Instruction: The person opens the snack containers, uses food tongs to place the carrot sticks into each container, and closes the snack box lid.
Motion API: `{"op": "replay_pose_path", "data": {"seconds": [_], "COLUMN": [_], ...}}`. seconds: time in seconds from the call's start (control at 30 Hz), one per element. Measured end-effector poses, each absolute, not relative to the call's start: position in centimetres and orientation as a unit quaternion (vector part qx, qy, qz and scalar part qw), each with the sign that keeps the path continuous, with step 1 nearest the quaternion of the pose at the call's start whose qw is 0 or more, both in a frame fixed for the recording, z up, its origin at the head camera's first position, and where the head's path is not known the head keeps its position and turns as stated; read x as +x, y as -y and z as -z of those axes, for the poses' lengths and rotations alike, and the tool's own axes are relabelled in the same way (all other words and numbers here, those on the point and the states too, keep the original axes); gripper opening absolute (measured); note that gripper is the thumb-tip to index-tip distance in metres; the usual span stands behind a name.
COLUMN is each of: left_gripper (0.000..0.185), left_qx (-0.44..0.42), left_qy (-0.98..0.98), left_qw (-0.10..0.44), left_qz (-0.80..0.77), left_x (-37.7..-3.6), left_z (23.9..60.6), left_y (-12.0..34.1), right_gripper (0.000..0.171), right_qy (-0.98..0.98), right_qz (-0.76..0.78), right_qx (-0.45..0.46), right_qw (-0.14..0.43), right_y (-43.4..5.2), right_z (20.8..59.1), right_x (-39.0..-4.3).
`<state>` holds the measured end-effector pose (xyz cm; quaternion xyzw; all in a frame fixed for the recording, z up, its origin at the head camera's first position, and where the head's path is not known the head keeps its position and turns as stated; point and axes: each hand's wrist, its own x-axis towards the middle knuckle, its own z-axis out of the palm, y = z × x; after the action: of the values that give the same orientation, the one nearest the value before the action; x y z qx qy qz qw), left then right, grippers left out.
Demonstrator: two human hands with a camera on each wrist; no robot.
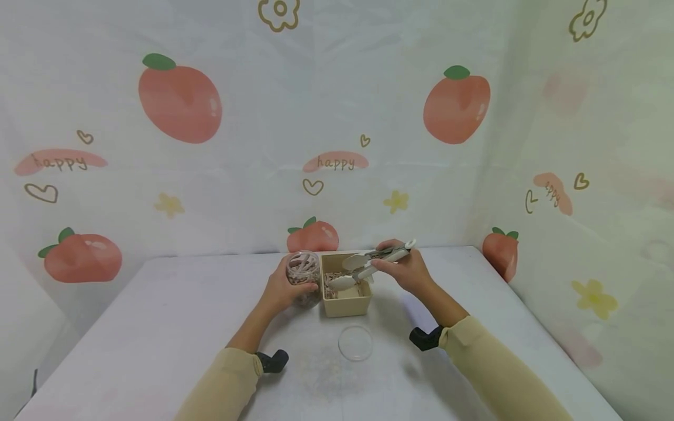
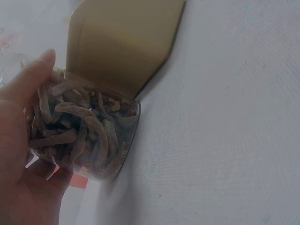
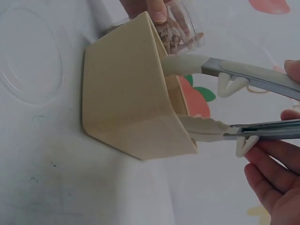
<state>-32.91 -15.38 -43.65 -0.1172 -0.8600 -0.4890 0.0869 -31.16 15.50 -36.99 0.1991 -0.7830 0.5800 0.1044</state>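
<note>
Landmark: box (image 1: pixel 347 301), beige, open top, mid-desk (image 1: pixel 158 327).

Left hand (image 1: pixel 281 289) holds the jar (image 1: pixel 303 275) just left of the box, touching or nearly touching its wall. Fingers curled round the glass, thumb on the near side. Jar is open, tilted, part full of brown strips (image 2: pixel 84 136). In the left wrist view the jar's base (image 2: pixel 126 140) rests at the foot of the box wall (image 2: pixel 126 42).

Right hand (image 1: pixel 408 272) is right of the box and above it, holding tongs (image 1: pixel 371 263). Fingers wrapped on the handles (image 3: pixel 262 103), arms partly spread, not clamped. Cannot tell if anything sits between the tips.

Key relation: the tongs' long axis runs from the hand at right, down and left, across the box's right rim. Both tips (image 3: pixel 187 65) are inside the box, over the loose strips (image 1: pixel 333 286) lying there. Jar mouth lies further along that same axis, past the box's left wall. So the right hand does the carrying and the left only presents the jar.

Lid (image 1: pixel 355 343), clear and round, lies flat on the desk just in front of the box, apart from both hands.
</note>
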Motion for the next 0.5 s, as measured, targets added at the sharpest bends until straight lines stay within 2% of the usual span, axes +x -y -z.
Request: {"op": "replay_pose_path", "data": {"seconds": [0.23,0.5], "left_gripper": [0.097,0.098], "left_qx": [-0.111,-0.110], "left_qy": [0.864,0.866], "left_qw": [0.083,0.084], "left_qz": [0.485,0.481], "left_x": [-32.9,-32.9], "left_z": [43.6,43.5], "left_y": [15.3,15.4], "right_gripper": [0.038,0.038], "right_qy": [0.808,0.806], "right_qz": [-0.550,-0.548], "right_qx": [0.201,0.213], "right_qw": [0.066,0.065], "right_y": [-15.3,-15.4], "right_z": [37.6,38.3], "right_x": [-31.4,-32.5]}}
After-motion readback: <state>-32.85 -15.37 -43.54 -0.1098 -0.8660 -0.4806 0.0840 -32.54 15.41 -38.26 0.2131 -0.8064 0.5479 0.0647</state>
